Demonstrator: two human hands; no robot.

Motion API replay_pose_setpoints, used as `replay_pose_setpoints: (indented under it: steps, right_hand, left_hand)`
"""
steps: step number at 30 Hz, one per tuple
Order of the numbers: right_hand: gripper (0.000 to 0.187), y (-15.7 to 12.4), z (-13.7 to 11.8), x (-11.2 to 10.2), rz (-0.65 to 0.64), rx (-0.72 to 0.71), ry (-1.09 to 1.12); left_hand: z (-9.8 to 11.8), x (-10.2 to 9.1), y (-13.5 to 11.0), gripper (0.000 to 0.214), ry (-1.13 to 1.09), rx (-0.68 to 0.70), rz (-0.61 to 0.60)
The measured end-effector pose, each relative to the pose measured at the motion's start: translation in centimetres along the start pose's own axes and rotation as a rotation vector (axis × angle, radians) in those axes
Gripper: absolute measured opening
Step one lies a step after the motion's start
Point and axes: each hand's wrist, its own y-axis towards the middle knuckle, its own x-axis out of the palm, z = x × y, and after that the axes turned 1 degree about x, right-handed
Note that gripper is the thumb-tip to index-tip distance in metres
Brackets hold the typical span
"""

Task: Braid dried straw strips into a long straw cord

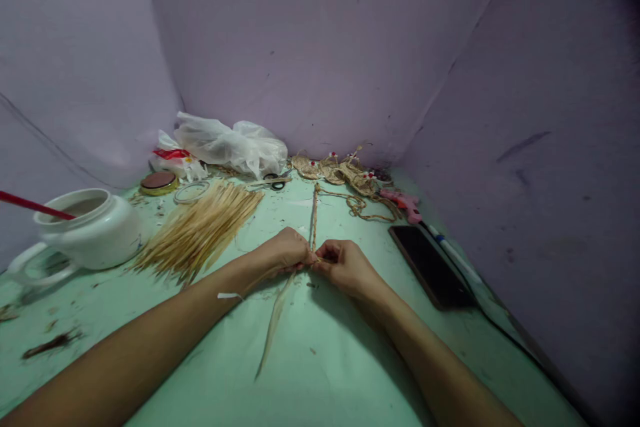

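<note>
Head view: cord (315, 219) runs straight away from the hands across the green table (315, 387). Left hand (290, 248) clenches its near end; right hand (349, 267) pinches it alongside. Step judged: twisting or braiding; next move probably calls for even tension. Loose strip (275, 323) trails nearer; straw bundle (205, 230) lies left.

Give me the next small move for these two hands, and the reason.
Probably twist the cord with the right hand while the left hand steadies it: both hands meet at its near end, and a pale strip trails loose below them.
</note>
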Motion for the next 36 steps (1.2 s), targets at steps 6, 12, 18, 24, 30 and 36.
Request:
replay_pose_setpoints:
  steps: [6,12,18,24,30,36]
  right_hand:
    - [0.022,0.0,-0.4,0.1,-0.035,0.106,0.161]
    - [0.022,0.0,-0.7,0.2,-0.017,0.123,0.284]
    - [0.02,0.2,0.0,0.3,0.074,0.087,0.154]
    - [0.02,0.2,0.2,-0.4,-0.021,0.068,0.072]
    - [0.017,-0.3,-1.7,-2.1,-0.032,0.322,-0.011]
    - [0.015,-2.0,-2.9,0.4,0.023,0.138,-0.307]
  left_hand:
    - [-0.2,0.4,0.1,0.008,-0.066,-0.043,0.034]
    - [-0.6,-0.1,0.2,0.015,-0.176,-0.029,-0.083]
    - [-0.1,-0.1,-0.1,0.013,-0.194,-0.035,-0.037]
    - [0.2,0.4,-0.3,0.013,-0.2,0.005,0.024]
    - [0.0,0.6,-0.2,0.007,-0.07,0.035,0.076]
    - [-0.1,0.9,-0.2,0.013,-0.185,-0.033,0.06]
